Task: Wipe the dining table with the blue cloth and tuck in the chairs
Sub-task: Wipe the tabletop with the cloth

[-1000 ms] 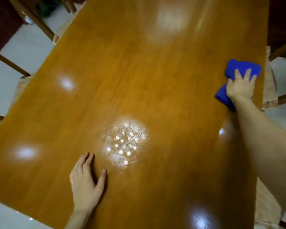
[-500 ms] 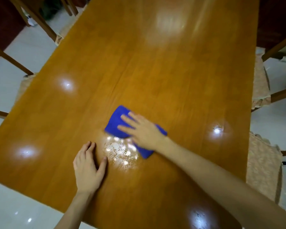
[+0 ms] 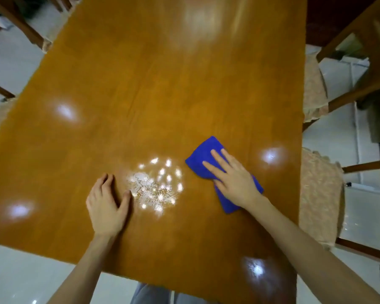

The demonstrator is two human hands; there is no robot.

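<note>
Fingers [image 3: 218,159] of right hand [image 3: 235,179] straight, slightly spread, pressing flat on cloth [image 3: 201,153]; no grip. Cloth lies on table [image 3: 162,84], just right of wet patch [image 3: 156,185]. Left hand [image 3: 106,207] flat on table, fingers extended together, thumb tip beside patch.

One dining table [image 3: 162,84], one blue cloth [image 3: 203,153], two hands [image 3: 106,207] [image 3: 235,181] and four partly visible chairs [image 3: 314,91] [image 3: 320,194] [image 3: 3,110] [image 3: 45,46], two each side

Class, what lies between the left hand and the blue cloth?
A whitish, glinting smeared patch on the table, seen in the head view.
</note>
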